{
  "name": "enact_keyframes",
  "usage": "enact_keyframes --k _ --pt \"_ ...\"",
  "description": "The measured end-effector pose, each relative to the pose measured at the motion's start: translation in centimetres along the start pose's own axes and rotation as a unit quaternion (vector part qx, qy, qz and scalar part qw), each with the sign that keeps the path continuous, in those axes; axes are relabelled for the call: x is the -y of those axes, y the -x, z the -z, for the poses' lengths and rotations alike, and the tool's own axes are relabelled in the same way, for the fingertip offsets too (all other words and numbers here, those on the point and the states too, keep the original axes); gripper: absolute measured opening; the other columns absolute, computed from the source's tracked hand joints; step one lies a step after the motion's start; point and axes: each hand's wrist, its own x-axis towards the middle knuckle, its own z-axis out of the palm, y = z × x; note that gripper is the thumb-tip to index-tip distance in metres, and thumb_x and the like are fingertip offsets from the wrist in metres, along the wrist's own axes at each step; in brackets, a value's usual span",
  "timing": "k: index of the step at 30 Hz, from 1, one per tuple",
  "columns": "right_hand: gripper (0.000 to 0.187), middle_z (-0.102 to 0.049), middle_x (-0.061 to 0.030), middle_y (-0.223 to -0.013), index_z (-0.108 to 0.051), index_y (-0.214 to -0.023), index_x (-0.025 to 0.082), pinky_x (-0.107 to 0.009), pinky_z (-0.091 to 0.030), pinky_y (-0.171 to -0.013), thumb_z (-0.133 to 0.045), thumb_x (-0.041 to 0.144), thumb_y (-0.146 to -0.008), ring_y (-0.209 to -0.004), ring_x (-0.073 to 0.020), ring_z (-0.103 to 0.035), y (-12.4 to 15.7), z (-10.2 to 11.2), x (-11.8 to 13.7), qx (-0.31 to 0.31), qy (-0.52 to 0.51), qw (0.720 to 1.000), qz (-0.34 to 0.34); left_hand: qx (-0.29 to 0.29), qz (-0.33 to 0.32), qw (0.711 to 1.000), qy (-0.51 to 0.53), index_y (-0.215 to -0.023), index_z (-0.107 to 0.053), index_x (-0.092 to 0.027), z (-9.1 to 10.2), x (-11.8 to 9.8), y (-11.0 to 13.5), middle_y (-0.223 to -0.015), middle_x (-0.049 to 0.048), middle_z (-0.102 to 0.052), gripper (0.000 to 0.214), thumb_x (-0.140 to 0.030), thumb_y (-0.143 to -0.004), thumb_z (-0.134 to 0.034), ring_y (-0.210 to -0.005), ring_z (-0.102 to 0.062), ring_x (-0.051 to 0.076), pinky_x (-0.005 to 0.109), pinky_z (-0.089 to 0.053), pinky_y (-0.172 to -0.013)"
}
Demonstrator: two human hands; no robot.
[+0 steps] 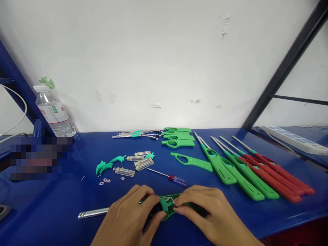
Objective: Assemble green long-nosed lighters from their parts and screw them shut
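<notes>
Beyond our left hand (132, 212), on the blue table (256, 222), we see clear plastic fuel tanks (144, 164), curved teal plastic triggers (106, 167) and tiny pale pink pieces (108, 181). A thin screwdriver with a red and clear purple handle (179, 180) lies just ahead of our right hand (207, 212), near its knuckles. Farther out are stacked green plastic shell halves (179, 143) and silver tubes with black-tipped wires (126, 136); to the right of our right hand, green lighters (225, 171) and red lighters (276, 174) lie slanted side by side. Between our hands is an uncovered green plastic lighter (169, 216), its middle partly hidden by our fingers. Its long axis runs sideways across us, and its silver metal tube (93, 213) points left, sticking out past our left hand. Our left fingers and thumb curl firmly round the lighter beside its teal trigger (165, 205). Our right thumb and forefinger are drawn almost together on it at a white wire (169, 199); we cannot tell whether they pinch the wire or the shell's edge.
</notes>
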Motion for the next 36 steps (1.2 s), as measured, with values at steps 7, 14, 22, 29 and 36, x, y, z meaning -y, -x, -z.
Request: enact_keyframes --k 7,14,22,29,36 --pt "0.007 -0.085 0.0069 -0.095 -0.082 -0.1 0.028 -0.02 -0.057 -0.081 -0.085 0.023 -0.103 -0.086 -0.0131 -0.079 0.1 0.0 -0.3 -0.019 -0.009 0.999 -0.03 0.002 0.006 1.0 -0.006 -0.11 -0.075 -0.029 -0.2 0.0 0.1 -0.109 -0.0007 -0.076 0.015 -0.019 -0.109 -0.065 -0.097 -0.078 0.022 0.031 -0.064 -0.081" --pt "0.013 -0.08 0.0035 -0.091 -0.081 -0.095 0.026 -0.023 -0.055 -0.078 -0.081 0.029 -0.107 -0.085 -0.0147 -0.076 0.0 0.2 0.0 -0.009 0.005 1.0 -0.01 -0.007 0.003 1.0 0.0 -0.109 -0.075 -0.028 0.1 -0.2 -0.1 -0.109 0.0003 -0.076 0.015 -0.016 -0.107 -0.066 -0.096 -0.078 0.022 0.03 -0.064 -0.081" --pt "0.014 -0.081 0.0018 -0.095 -0.081 -0.096 0.026 -0.024 -0.057 -0.08 -0.078 0.029 -0.109 -0.088 -0.0161 -0.076 0.0 0.1 0.0 0.0 0.011 1.0 0.005 0.003 -0.004 1.0 0.0 -0.111 -0.073 -0.028 -0.1 0.0 0.0 -0.112 0.0005 -0.075 0.018 -0.013 -0.106 -0.065 -0.096 -0.078 0.022 0.031 -0.065 -0.082" --pt "0.016 -0.076 0.0004 -0.097 -0.077 -0.096 0.024 -0.028 -0.055 -0.078 -0.073 0.021 -0.11 -0.087 -0.0174 -0.07 0.2 0.1 0.8 0.022 0.073 0.997 0.018 0.005 -0.01 1.0 -0.002 -0.11 -0.073 -0.027 0.2 -0.1 0.1 -0.112 0.0006 -0.075 0.017 -0.013 -0.107 -0.064 -0.097 -0.078 0.021 0.03 -0.065 -0.082" --pt "0.019 -0.074 0.0007 -0.098 -0.072 -0.093 0.024 -0.029 -0.055 -0.078 -0.069 0.02 -0.111 -0.085 -0.0164 -0.069 0.2 0.2 1.1 0.03 0.104 0.993 0.041 -0.004 0.003 1.0 0.009 -0.109 -0.076 -0.029 0.0 0.1 -0.2 -0.11 0.0005 -0.075 0.021 -0.013 -0.107 -0.063 -0.094 -0.079 0.022 0.031 -0.066 -0.079"
